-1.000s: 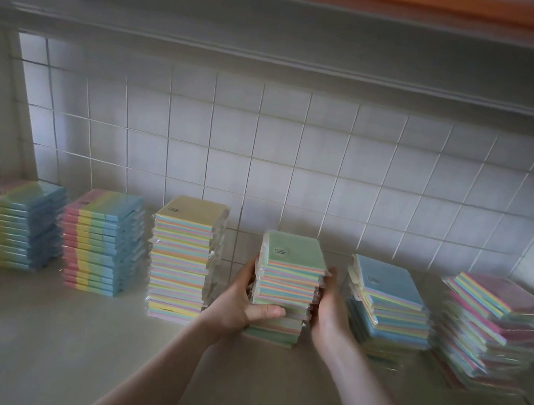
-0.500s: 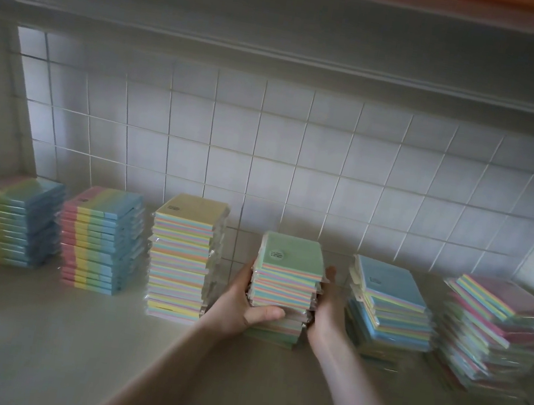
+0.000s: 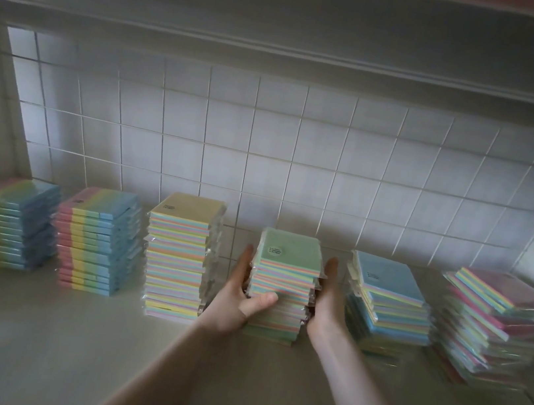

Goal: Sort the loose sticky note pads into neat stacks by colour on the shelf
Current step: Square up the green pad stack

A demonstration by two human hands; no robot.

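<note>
Little is changing since a second ago: both hands, left hand (image 3: pixel 238 293) and right hand (image 3: pixel 327 301), are still clasping the green-topped stack (image 3: pixel 285 279) mid-shelf (image 3: pixel 30 340), needing even inward pressure to square its edges.

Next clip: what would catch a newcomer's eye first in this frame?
First, the two hands at centre: the left hand and right hand press the sides of the green-topped stack. Then the row of pastel stacks along the shelf: the yellow-topped stack stands tallest and neat, while the pink-topped stack at far right lies skewed and untidy.
</note>
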